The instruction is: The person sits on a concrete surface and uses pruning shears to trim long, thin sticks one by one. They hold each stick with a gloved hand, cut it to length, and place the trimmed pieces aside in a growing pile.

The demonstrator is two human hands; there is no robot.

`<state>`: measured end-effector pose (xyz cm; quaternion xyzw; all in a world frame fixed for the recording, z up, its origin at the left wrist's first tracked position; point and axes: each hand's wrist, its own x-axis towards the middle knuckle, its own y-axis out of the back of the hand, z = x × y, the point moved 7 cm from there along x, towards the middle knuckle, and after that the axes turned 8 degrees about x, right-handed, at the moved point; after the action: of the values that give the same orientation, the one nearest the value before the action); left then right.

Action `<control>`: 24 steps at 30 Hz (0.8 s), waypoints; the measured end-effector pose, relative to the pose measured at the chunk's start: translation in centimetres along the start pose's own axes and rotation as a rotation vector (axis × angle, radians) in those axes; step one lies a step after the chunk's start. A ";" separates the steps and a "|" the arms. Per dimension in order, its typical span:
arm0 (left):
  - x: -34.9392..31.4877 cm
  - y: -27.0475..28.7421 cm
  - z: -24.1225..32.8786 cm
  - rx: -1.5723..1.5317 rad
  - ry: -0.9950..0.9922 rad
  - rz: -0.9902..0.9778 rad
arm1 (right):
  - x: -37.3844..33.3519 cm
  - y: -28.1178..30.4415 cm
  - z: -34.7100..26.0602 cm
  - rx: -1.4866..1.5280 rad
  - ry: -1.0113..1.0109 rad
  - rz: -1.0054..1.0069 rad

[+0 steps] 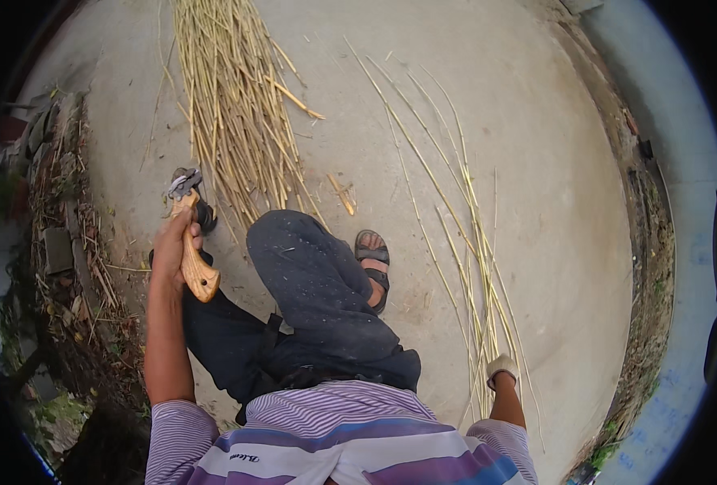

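Wooden-handled tool (192,260), in left grip (172,239); lettered shirt (310,446)

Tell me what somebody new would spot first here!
Probably the big stalk heap at the top, left of the middle. Then the wooden-handled tool in the left grip, beside the heap's lower left. At right, thin stalks fan out above the gloved right grip.

The left hand (174,240) partly hides its tool (200,276).
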<state>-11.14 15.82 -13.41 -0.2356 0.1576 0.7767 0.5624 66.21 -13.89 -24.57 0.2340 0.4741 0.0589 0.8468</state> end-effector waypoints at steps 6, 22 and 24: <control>2.3 2.1 -0.3 -0.067 -0.023 0.125 | 4.4 19.2 -28.1 0.357 0.564 0.303; 3.5 3.1 0.9 -0.110 0.105 0.074 | 0.8 20.4 -69.2 0.831 0.862 -0.313; 3.6 2.6 1.1 -0.106 0.133 0.037 | 1.9 19.7 -69.4 1.001 0.843 -0.329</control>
<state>-14.76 18.35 -14.52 -0.3131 0.1575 0.7771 0.5228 12.05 27.73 -47.74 0.4796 0.7638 -0.2114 0.3767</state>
